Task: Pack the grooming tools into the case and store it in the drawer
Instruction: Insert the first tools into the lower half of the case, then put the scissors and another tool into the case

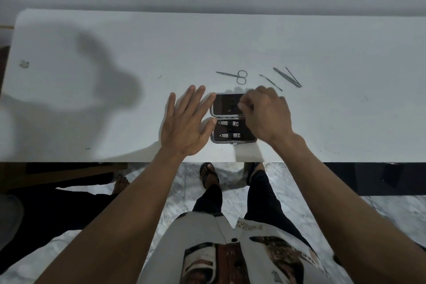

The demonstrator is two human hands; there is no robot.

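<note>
A dark grooming case [227,105] lies open on the white table [115,122] near its front edge. Two nail clippers [228,123] [229,135] sit strapped in its near half. My left hand [186,122] rests with straight, spread fingers against the case's left side. My right hand [265,115] hovers over the far half, fingertips curled together at the lining; what they pinch, if anything, is hidden. Beyond the case lie small scissors [237,75], a thin pick [270,82], tweezers [285,77] and a slim file [293,75].
A grey wall runs behind the table. Below the front edge are a marble floor [230,200], my sandalled feet and, at the left, another person's bare foot [121,184]. A dark cabinet [368,177] sits under the table at the right.
</note>
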